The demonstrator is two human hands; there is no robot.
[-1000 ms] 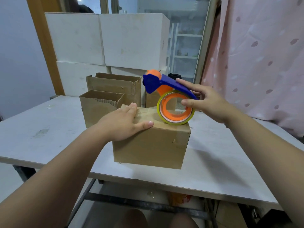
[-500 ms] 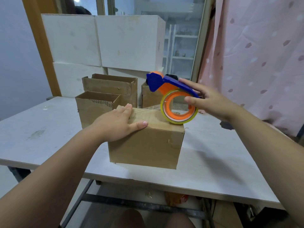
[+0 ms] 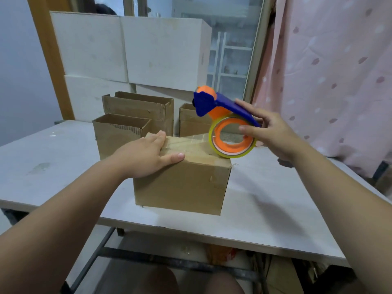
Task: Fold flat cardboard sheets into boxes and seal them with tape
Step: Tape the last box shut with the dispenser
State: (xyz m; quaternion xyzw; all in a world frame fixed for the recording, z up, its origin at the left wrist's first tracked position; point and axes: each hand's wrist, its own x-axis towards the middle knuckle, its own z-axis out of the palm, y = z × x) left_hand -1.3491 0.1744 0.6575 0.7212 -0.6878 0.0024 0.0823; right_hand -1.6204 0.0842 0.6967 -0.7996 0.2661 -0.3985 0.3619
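Observation:
A closed brown cardboard box (image 3: 182, 185) stands near the front edge of the white table (image 3: 265, 209). My left hand (image 3: 146, 155) lies flat on the box's top left part, fingers straight and pressing the flaps. My right hand (image 3: 269, 132) grips a blue and orange tape dispenser (image 3: 227, 126) with a roll of clear yellowish tape, resting at the box's top right edge. A strip of clear tape (image 3: 191, 141) stretches from the roll across the box top toward my left fingers.
Three open brown cardboard boxes (image 3: 135, 115) stand behind the closed one, one (image 3: 191, 122) partly hidden by the dispenser. Large white boxes (image 3: 127, 49) are stacked at the back against a window. A pink curtain (image 3: 331, 71) hangs at the right.
My right hand has drawn the dispenser rightward along the box top to its right edge, pulling out more tape. My left hand stays pressed on the box.

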